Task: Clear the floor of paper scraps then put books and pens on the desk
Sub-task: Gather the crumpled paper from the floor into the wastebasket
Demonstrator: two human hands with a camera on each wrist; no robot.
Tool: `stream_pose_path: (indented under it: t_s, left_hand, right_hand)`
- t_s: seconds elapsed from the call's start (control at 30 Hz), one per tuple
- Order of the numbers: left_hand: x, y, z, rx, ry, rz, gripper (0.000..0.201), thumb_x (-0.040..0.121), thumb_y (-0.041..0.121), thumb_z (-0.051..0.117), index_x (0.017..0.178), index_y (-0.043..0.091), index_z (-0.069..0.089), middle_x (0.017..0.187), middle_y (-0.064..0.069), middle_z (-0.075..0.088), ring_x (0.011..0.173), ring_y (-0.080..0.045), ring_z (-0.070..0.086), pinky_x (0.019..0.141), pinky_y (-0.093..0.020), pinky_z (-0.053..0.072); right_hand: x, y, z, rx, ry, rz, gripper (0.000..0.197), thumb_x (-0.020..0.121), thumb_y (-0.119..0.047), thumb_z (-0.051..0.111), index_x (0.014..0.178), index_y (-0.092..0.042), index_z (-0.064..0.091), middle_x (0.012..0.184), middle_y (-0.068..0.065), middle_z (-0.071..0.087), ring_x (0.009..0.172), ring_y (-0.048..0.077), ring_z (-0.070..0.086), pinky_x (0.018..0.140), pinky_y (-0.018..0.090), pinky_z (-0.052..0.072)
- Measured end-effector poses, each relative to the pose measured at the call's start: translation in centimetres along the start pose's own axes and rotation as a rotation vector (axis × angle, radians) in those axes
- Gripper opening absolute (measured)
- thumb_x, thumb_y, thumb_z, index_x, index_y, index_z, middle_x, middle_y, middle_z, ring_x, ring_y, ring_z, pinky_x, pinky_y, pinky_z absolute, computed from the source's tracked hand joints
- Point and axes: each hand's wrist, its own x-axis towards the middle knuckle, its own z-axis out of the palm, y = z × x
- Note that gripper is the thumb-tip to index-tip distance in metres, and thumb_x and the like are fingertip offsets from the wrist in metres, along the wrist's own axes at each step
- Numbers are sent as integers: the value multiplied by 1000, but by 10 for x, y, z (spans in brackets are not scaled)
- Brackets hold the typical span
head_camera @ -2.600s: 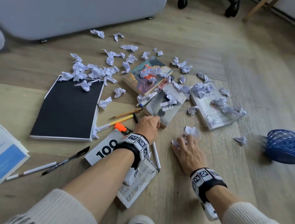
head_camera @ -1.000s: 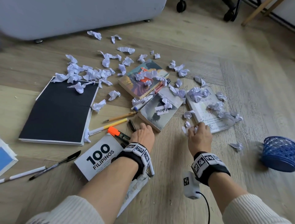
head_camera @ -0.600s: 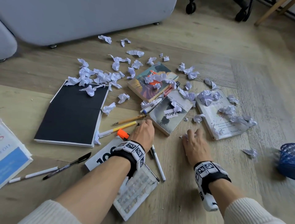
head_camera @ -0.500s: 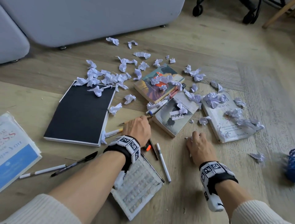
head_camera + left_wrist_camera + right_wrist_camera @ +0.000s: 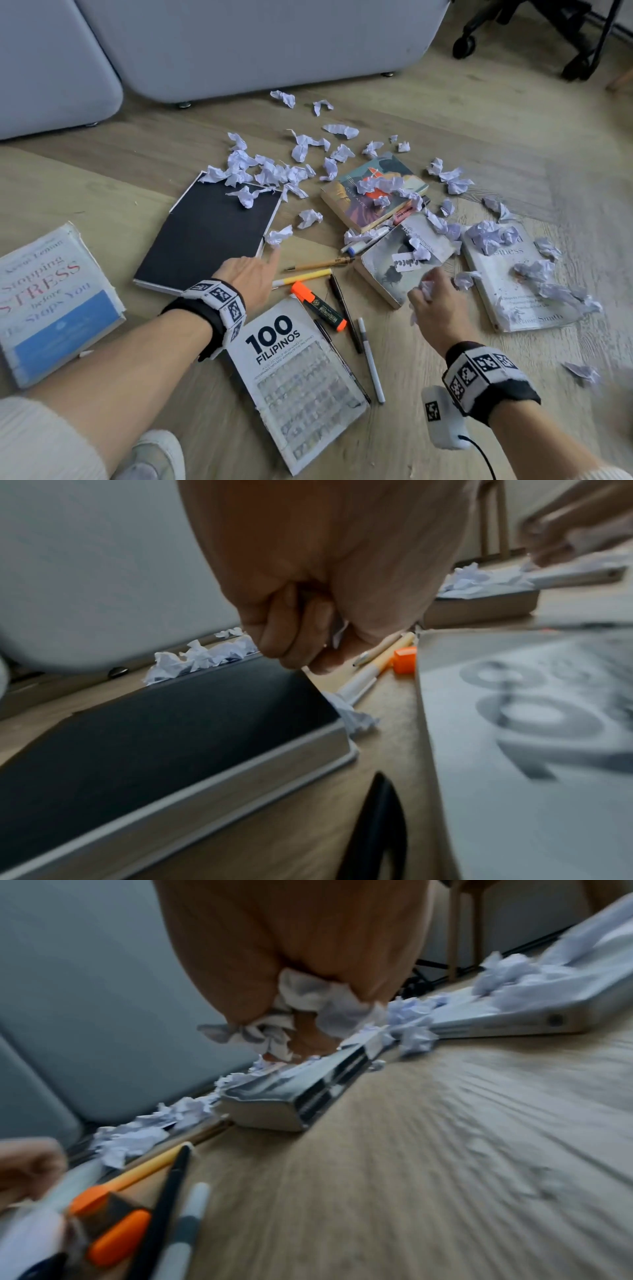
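Crumpled white paper scraps point(image 5: 274, 171) litter the wooden floor and the books. My right hand point(image 5: 424, 291) hovers over the lower edge of a grey book point(image 5: 394, 270) and grips a bunch of scraps point(image 5: 308, 1001). My left hand point(image 5: 270, 260) is by the corner of a black notebook point(image 5: 209, 233), its index finger reaching a scrap point(image 5: 279, 236). Its other fingers point(image 5: 274, 631) are curled, with a sliver of white paper showing in the fist. An orange highlighter point(image 5: 318, 305), a yellow pen point(image 5: 305, 275), a pencil point(image 5: 318, 263), a black pen point(image 5: 344, 315) and a white pen point(image 5: 371, 363) lie between my hands.
More books lie around: "100 Filipinos" point(image 5: 298, 377) near me, a stress book point(image 5: 51, 301) at the left, a colourful one point(image 5: 370, 192) and a white one point(image 5: 507, 294) under scraps. A grey sofa point(image 5: 239, 41) stands behind, a chair base point(image 5: 548, 41) at the back right.
My left hand moved left from beside the grey book to the black notebook's corner. My right hand lifted off the floor with scraps. The view swung left and the blue basket left the frame.
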Motion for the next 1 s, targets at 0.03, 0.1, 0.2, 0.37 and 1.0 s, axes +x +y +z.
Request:
stream_pose_path:
  t_s: [0.03, 0.1, 0.2, 0.37, 1.0]
  left_hand:
    - [-3, 1, 3, 61, -12, 30, 49, 92, 6, 34, 141, 10, 25, 95, -4, 63, 76, -26, 62, 58, -34, 37]
    - [-9, 3, 9, 143, -60, 80, 28, 97, 9, 31, 124, 11, 39, 112, -7, 57, 88, -24, 67, 61, -33, 37]
    - [-17, 3, 17, 162, -78, 70, 29, 103, 36, 31, 115, 11, 41, 114, -7, 49, 87, -21, 67, 59, -33, 38]
    - [-29, -10, 25, 122, -10, 75, 26, 101, 34, 34, 112, 13, 44, 111, -7, 48, 83, -22, 65, 57, -33, 38]
    - [-40, -70, 47, 37, -8, 245, 27, 103, 36, 31, 114, 14, 40, 108, -8, 42, 78, -25, 59, 56, -36, 36]
  right_hand:
    - [1, -10, 2, 1, -32, -43, 9, 87, -19, 51, 91, -23, 44, 63, 5, 60, 59, 22, 54, 53, 28, 37]
    - [8, -27, 7, -54, -118, -116, 6, 91, -22, 49, 97, -23, 47, 62, 2, 61, 60, 20, 57, 52, 27, 37]
    - [29, -48, 17, -257, -174, -257, 18, 95, -34, 45, 103, -19, 51, 76, 2, 67, 67, 23, 63, 61, 33, 50]
    - [65, -79, 30, -612, -210, -349, 39, 94, -41, 50, 120, -12, 42, 75, 5, 55, 67, 25, 56, 55, 32, 44]
    - [103, -128, 62, -561, -62, -402, 30, 91, -34, 48, 71, -13, 57, 61, 3, 52, 54, 24, 49, 45, 25, 28]
